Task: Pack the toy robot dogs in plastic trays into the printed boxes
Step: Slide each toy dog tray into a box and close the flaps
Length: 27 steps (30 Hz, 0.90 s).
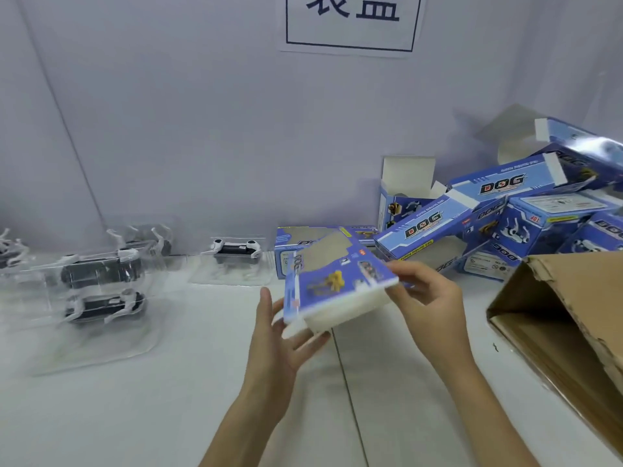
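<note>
Left hand [286, 335] spread, fingers straight under the near end of a printed box [333, 274]. Right hand [428, 298] pinches its right corner. The box is held above the middle of the bench [168, 409], near end open, probably empty and being set up. Trayed toy dogs [101, 274] sit unpacked at left, another tray [236, 252] by the wall. Pile of boxes [505, 210] at right, several flaps open, brown carton [573, 318] beside it. Packing looks barely begun.
</note>
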Available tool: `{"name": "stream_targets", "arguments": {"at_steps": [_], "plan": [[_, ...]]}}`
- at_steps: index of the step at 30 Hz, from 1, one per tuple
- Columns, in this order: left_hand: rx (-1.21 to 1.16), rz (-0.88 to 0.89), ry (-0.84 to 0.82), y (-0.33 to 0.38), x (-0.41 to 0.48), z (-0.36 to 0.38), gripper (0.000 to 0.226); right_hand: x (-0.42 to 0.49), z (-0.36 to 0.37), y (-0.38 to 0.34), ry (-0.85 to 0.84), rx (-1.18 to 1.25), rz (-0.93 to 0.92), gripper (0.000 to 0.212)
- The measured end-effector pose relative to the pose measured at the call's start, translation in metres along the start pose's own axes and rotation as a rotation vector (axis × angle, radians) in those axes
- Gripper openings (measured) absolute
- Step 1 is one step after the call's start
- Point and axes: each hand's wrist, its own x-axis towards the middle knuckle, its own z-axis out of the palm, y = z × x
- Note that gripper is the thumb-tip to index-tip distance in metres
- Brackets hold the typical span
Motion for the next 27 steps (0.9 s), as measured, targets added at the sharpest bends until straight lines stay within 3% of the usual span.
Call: {"name": "stream_targets", "arguments": {"at_steps": [3, 5, 7, 15, 19, 23, 27], "plan": [[0.365, 0.258, 0.054, 0.002, -0.001, 0.005, 0.029, 0.0, 0.003, 0.002, 0.1, -0.049, 0.052, 0.014], [0.654, 0.443, 0.079, -0.002, -0.005, 0.003, 0.028, -0.001, 0.004, 0.003, 0.132, -0.061, 0.088, 0.012], [0.734, 0.51, 0.138, -0.003, -0.008, 0.004, 0.026, -0.001, 0.004, 0.002, 0.135, -0.068, 0.118, 0.009], [0.679, 0.515, 0.296, 0.003, -0.005, 0.0, 0.017, -0.002, 0.008, 0.001, -0.025, -0.108, 0.154, 0.012], [0.669, 0.554, 0.302, 0.008, -0.003, -0.005, 0.005, -0.002, 0.01, -0.001, -0.069, -0.014, 0.22, 0.019], [0.628, 0.487, 0.171, 0.02, 0.002, -0.014, 0.02, 0.004, 0.001, -0.002, -0.019, 0.262, 0.49, 0.011], [0.315, 0.198, -0.055, 0.034, 0.007, -0.027, 0.015, 0.009, -0.013, -0.005, -0.137, 0.62, 0.717, 0.023]]}}
